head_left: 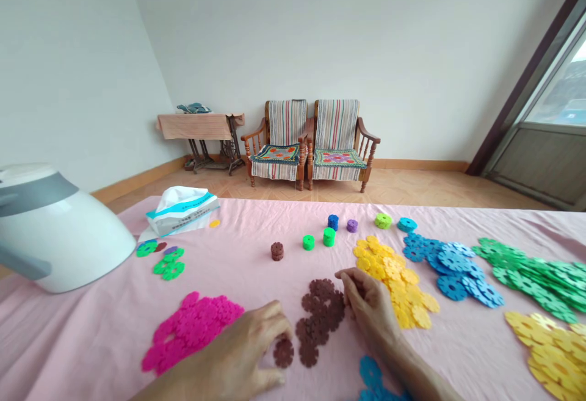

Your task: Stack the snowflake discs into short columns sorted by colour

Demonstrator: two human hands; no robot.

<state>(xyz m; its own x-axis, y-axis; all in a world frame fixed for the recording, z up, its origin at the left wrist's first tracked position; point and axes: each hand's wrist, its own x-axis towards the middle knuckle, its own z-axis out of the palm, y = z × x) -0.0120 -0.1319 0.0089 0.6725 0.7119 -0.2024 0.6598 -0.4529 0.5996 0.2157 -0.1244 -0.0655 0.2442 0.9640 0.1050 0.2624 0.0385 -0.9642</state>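
Near the front of the table, my left hand [249,349] curves beside a single brown snowflake disc [283,353], thumb and fingers apart. The disc lies flat on the cloth, close to my fingertips. To its right is a loose pile of brown snowflake discs [321,312]. My right hand [368,303] is at the right edge of that pile, its fingers curled together; whatever they may hold is hidden. A short stack of brown discs [277,251] stands farther back. Yellow discs [394,276] lie just right of my right hand, and pink discs [196,325] lie behind my left forearm.
Small stacks, including a bright green stack [329,237] and a dark blue stack [332,223], stand toward the back. Blue discs [453,267] and green discs [540,276] spread rightward. A white kettle [77,230] and a tissue pack [183,212] occupy the left.
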